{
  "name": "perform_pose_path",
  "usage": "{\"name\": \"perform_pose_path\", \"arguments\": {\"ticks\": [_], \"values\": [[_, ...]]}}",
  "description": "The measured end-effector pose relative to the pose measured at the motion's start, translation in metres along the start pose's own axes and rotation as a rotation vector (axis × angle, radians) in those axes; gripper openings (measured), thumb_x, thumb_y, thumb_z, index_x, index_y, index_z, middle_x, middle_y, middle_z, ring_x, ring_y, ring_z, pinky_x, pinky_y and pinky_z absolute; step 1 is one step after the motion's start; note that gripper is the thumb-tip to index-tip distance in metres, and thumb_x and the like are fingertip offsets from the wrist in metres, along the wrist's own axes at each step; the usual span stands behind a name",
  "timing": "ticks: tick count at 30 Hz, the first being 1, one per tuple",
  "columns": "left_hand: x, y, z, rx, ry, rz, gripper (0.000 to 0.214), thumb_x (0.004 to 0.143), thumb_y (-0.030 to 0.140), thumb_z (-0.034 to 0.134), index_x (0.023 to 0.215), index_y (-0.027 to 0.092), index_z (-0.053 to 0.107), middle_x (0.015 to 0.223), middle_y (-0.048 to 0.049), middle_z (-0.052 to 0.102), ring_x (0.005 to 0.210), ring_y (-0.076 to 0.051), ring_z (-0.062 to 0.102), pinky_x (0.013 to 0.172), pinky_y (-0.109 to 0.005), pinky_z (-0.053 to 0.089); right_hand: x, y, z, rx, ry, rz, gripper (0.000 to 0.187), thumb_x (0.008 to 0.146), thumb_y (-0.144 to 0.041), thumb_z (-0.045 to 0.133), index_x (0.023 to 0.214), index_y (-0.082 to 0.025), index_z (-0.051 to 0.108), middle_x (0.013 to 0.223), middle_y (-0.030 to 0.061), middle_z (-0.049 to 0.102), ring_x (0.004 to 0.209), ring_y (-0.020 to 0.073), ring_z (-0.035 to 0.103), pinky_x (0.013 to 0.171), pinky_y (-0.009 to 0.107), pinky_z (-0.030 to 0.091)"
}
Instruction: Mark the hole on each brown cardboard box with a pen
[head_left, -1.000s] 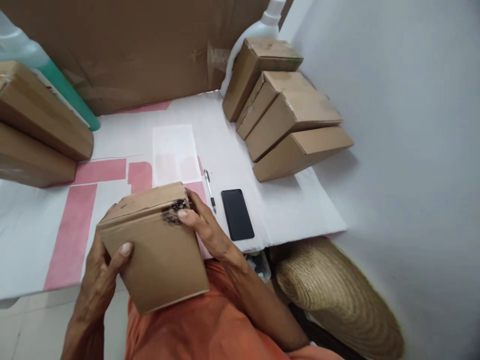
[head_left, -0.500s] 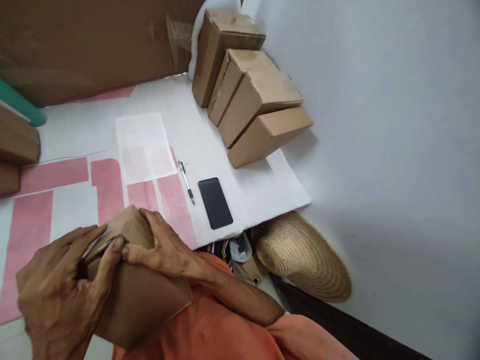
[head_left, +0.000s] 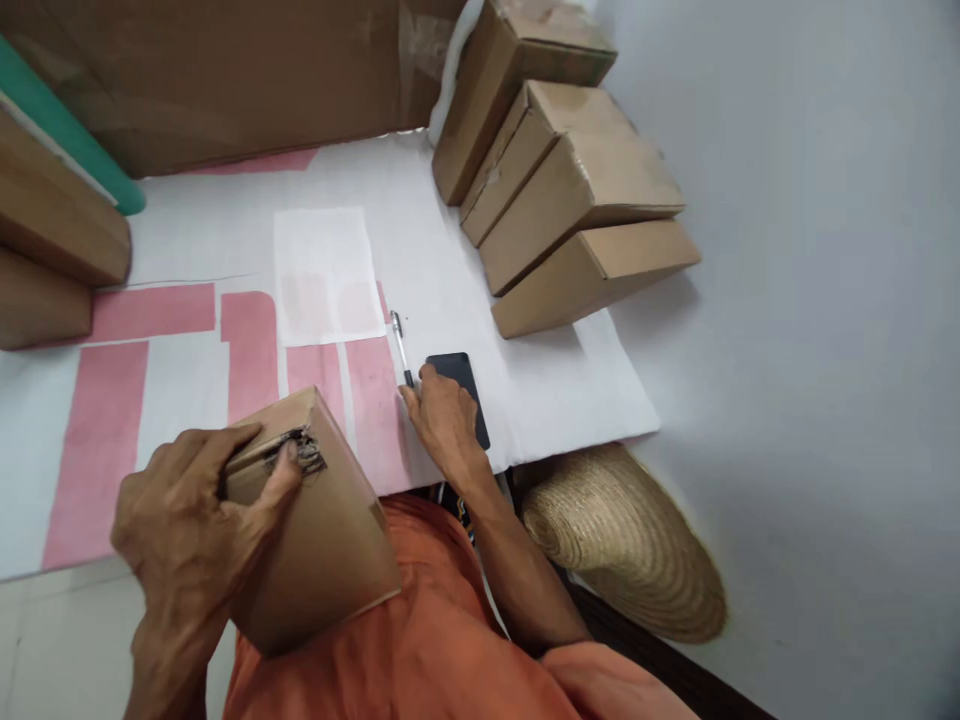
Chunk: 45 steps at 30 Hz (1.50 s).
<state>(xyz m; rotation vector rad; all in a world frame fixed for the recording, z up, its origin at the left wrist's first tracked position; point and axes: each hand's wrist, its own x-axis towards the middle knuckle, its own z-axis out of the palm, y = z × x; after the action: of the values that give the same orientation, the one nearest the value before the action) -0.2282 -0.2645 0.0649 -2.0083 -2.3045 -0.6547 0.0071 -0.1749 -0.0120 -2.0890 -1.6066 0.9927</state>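
A brown cardboard box (head_left: pixel 330 540) is tilted against the orange clothing on my lap. My left hand (head_left: pixel 195 500) is closed on its upper edge, with the thumb by a torn, dark, frayed corner (head_left: pixel 306 450). My right hand (head_left: pixel 446 410) reaches over the table, thumb and fingers closing around the lower end of a pen (head_left: pixel 400 340); its tip is hidden by the hand. Beneath and beside that hand lies a dark phone (head_left: pixel 469 380), partly covered.
Several cardboard boxes (head_left: pixel 585 190) lean in a row along the right wall. More boxes (head_left: pixel 52 200) and a green tube (head_left: pixel 75 120) stand at left. A white sheet (head_left: pixel 330 270) lies on the pink-and-white table cover (head_left: pixel 180 310). A woven straw hat (head_left: pixel 630 540) is below the table edge.
My right hand has let go of the box and moved right to the pen. The left hand still grips the box, whose frayed corner now shows more. The view has shifted left.
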Motion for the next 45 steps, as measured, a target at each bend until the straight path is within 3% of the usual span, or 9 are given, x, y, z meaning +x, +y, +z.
{"name": "perform_pose_path", "arguments": {"ticks": [4, 7, 11, 16, 21, 32, 36, 41, 45], "values": [[-0.004, -0.005, 0.002, 0.004, 0.009, 0.103, 0.041, 0.103, 0.064, 0.057, 0.109, 0.028, 0.076, 0.095, -0.0081, 0.079, 0.09, -0.035, 0.071, 0.079, -0.048, 0.046, 0.013, 0.005, 0.008, -0.066, 0.034, 0.037, 0.012, 0.095, -0.02, 0.072, 0.088, -0.024, 0.064, 0.088, 0.0151, 0.075, 0.107, 0.0422, 0.075, 0.098, 0.058, 0.053], [-0.006, -0.011, 0.002, 0.012, -0.013, 0.19, 0.045, 0.102, 0.067, 0.06, 0.12, 0.028, 0.073, 0.101, -0.0088, 0.079, 0.093, -0.035, 0.072, 0.082, -0.048, 0.046, 0.016, 0.009, 0.007, -0.005, 0.003, -0.033, 0.021, 0.09, -0.017, 0.07, 0.075, -0.025, 0.057, 0.07, 0.0069, 0.067, 0.085, 0.0345, 0.075, 0.084, 0.048, 0.055], [-0.005, -0.015, 0.004, 0.025, -0.035, 0.235, 0.058, 0.095, 0.077, 0.065, 0.121, 0.025, 0.07, 0.103, -0.0111, 0.078, 0.094, -0.037, 0.072, 0.084, -0.05, 0.047, 0.002, -0.001, -0.007, 0.602, -0.149, -0.14, 0.016, 0.092, -0.036, 0.068, 0.084, -0.026, 0.059, 0.065, -0.0024, 0.066, 0.052, 0.0181, 0.063, 0.051, 0.03, 0.045], [-0.001, -0.014, 0.007, 0.022, -0.049, 0.226, 0.058, 0.094, 0.078, 0.065, 0.117, 0.024, 0.07, 0.1, -0.0104, 0.077, 0.091, -0.036, 0.071, 0.084, -0.049, 0.047, -0.044, -0.042, -0.018, 0.998, -0.301, -0.328, 0.015, 0.094, -0.038, 0.079, 0.1, -0.026, 0.071, 0.076, -0.0027, 0.075, 0.055, 0.0139, 0.066, 0.048, 0.026, 0.047], [-0.001, -0.013, 0.007, -0.002, -0.071, 0.228, 0.052, 0.093, 0.068, 0.07, 0.119, 0.024, 0.071, 0.099, -0.0098, 0.076, 0.091, -0.035, 0.07, 0.085, -0.048, 0.046, -0.067, -0.064, -0.006, 0.826, -0.239, -0.514, 0.003, 0.094, -0.029, 0.081, 0.096, -0.028, 0.081, 0.088, 0.0002, 0.076, 0.074, 0.0163, 0.068, 0.061, 0.029, 0.054], [0.0, -0.013, 0.008, 0.058, -0.08, 0.258, 0.053, 0.099, 0.069, 0.062, 0.12, 0.021, 0.067, 0.101, -0.0109, 0.076, 0.094, -0.034, 0.07, 0.088, -0.048, 0.046, -0.061, -0.058, -0.007, 0.587, -0.225, -0.769, 0.005, 0.097, -0.019, 0.074, 0.096, -0.022, 0.077, 0.081, -0.0018, 0.069, 0.064, 0.0118, 0.056, 0.061, 0.026, 0.05], [0.001, -0.011, 0.005, 0.072, -0.07, 0.275, 0.061, 0.098, 0.074, 0.063, 0.116, 0.017, 0.068, 0.099, -0.0125, 0.075, 0.091, -0.035, 0.07, 0.086, -0.048, 0.046, -0.062, -0.052, -0.017, 0.553, -0.2, -0.727, 0.008, 0.095, -0.017, 0.071, 0.088, -0.021, 0.073, 0.076, -0.0033, 0.062, 0.063, 0.0105, 0.055, 0.056, 0.024, 0.043], [0.002, -0.011, 0.005, 0.082, -0.071, 0.269, 0.062, 0.098, 0.076, 0.063, 0.114, 0.016, 0.069, 0.099, -0.0131, 0.074, 0.09, -0.035, 0.069, 0.086, -0.048, 0.045, -0.038, -0.03, -0.027, 0.682, -0.181, -0.449, 0.014, 0.104, -0.036, 0.065, 0.1, -0.023, 0.067, 0.095, 0.0014, 0.071, 0.073, 0.0141, 0.067, 0.055, 0.024, 0.046], [0.001, -0.01, 0.007, 0.079, -0.065, 0.258, 0.063, 0.094, 0.076, 0.069, 0.113, 0.016, 0.069, 0.099, -0.0119, 0.074, 0.09, -0.034, 0.069, 0.085, -0.046, 0.044, -0.004, -0.006, -0.023, 0.281, -0.238, -0.283, 0.013, 0.103, -0.033, 0.063, 0.097, -0.022, 0.06, 0.085, 0.0025, 0.073, 0.064, 0.0168, 0.066, 0.061, 0.029, 0.046]]}}
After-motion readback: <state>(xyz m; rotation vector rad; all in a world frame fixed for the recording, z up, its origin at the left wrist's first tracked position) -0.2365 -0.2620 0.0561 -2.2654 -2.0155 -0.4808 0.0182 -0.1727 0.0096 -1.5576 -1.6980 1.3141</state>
